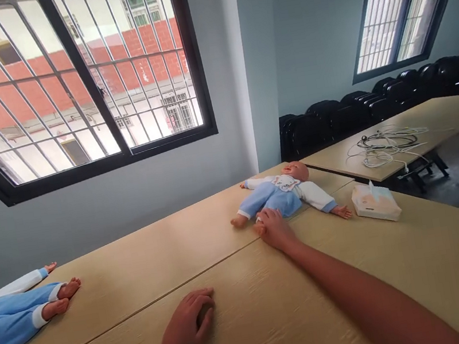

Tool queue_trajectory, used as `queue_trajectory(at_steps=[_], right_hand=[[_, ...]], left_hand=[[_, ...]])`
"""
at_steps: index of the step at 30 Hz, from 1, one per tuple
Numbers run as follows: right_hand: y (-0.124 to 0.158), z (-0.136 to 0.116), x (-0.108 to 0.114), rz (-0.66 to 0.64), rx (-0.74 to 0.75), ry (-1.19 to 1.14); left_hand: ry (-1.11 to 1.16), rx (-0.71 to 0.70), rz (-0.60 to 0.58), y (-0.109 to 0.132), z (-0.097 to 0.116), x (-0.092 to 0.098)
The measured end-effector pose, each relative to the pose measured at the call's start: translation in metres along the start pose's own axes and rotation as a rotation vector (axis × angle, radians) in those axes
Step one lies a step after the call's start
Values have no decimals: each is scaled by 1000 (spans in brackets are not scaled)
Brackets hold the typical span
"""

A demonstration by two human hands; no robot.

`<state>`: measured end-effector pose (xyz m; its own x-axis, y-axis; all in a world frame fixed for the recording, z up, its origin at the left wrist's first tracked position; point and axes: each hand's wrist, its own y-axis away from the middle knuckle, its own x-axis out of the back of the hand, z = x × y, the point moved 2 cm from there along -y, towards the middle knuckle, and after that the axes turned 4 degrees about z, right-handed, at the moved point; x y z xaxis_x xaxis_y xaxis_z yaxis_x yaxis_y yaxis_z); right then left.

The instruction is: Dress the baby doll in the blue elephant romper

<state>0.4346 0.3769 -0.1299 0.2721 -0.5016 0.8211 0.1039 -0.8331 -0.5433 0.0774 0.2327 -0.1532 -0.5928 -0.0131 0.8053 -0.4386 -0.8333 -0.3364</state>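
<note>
A baby doll (274,194) in a white top and blue trousers lies on its back on the wooden table (230,288), head toward the far right corner. Reaching forward, my right hand (277,228) is closed round the doll's lower leg, hiding most of that leg's end. My left hand (192,320) rests on the tabletop nearer to me, holding nothing, fingers loosely bent and thumb apart. At the left edge lies a second doll (9,323) in like clothes, its feet pointing right; its head is out of view.
A tissue box (376,201) stands right of the nearer doll's hand. Coiled cables (390,143) lie on another table (438,113) beyond. Black chairs (334,117) line the wall behind it. A barred window (108,69) is above the table's far side.
</note>
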Motion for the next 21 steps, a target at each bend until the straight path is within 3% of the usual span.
queue_trajectory(at_steps=[3, 8, 13, 16, 21], right_hand=[[25, -24, 9, 11, 107, -87], [68, -66, 26, 11, 273, -235], [115, -97, 50, 9, 408, -493], [146, -113, 68, -50, 499, -634], [192, -141, 99, -152, 624, -768]], left_hand=[[-16, 12, 54, 5, -5, 0], [-60, 40, 291, 17, -16, 3], [-27, 22, 449, 36, -10, 6], [33, -40, 446, 62, 6, 9], [103, -213, 284, 123, 50, 19]])
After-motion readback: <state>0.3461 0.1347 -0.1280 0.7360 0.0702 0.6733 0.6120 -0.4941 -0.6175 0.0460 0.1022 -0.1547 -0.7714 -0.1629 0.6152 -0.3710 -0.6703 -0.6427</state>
